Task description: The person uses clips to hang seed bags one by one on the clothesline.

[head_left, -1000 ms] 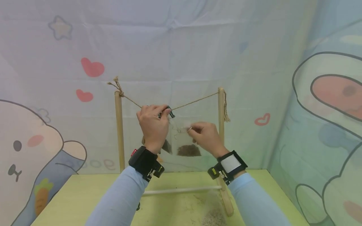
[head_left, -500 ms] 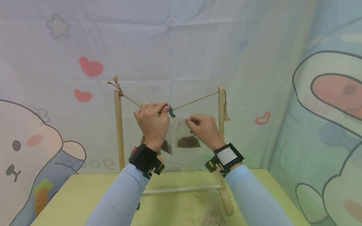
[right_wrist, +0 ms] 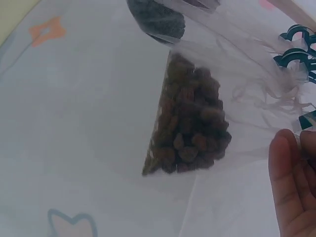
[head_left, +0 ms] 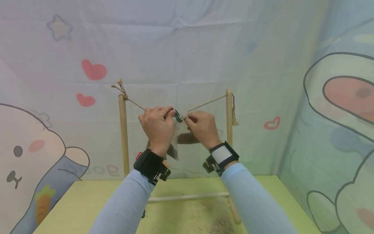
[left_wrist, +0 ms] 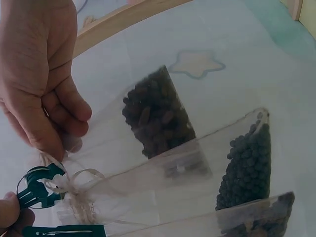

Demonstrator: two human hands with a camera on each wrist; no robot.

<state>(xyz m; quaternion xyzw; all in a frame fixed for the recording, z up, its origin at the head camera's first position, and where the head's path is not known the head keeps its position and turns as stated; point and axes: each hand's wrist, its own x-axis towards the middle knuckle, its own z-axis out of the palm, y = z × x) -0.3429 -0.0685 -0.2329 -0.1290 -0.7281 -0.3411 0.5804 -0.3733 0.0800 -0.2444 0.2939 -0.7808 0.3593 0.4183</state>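
My left hand pinches a green clip up at the sagging rope; in the left wrist view only its fingertips show, at the lower left. My right hand pinches the gathered top of a clear bag of brown pebbles, close beside that clip. A pale tie loops near the bag's neck. More clear bags hang alongside, one with dark round balls. Another green clip sits next to the pinched one, and part of the rope is hidden behind my left hand.
Wooden posts hold the rope at both ends, joined low by a pale rod. A clear bag of greyish grains stands on the yellow-green table. Printed cloth hangs behind and at the right.
My right hand has risen and moved left, bringing the bag of brown pebbles up to the green clip. My left hand has stayed nearly still at the rope.
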